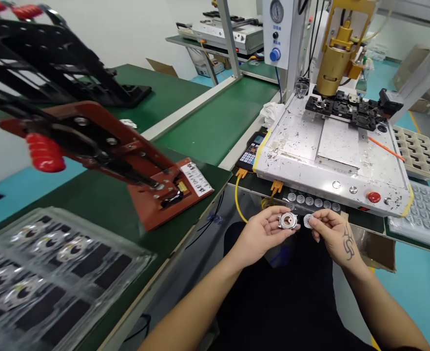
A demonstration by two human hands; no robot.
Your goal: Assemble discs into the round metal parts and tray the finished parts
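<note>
Between the thumb and fingers of my left hand (264, 231) is a silver watch case (288, 221), its round opening facing up. My right hand (330, 234) pinches a small pale round disc (308, 221) with faint markings, just right of the case and apart from it. Both hands are over my lap, in front of the white machine. Behind them, under the machine's front edge, lies a dark strip with several round discs (309, 201) like the one I hold.
The white machine (291, 165) carries a gold press head (332, 68) and a red button (374, 197). At left stand a red-brown hand press (145, 209) and a clear tray (127, 243) of watch cases. A sheet of discs (425, 209) lies right; yellow cables (238, 197) hang in front.
</note>
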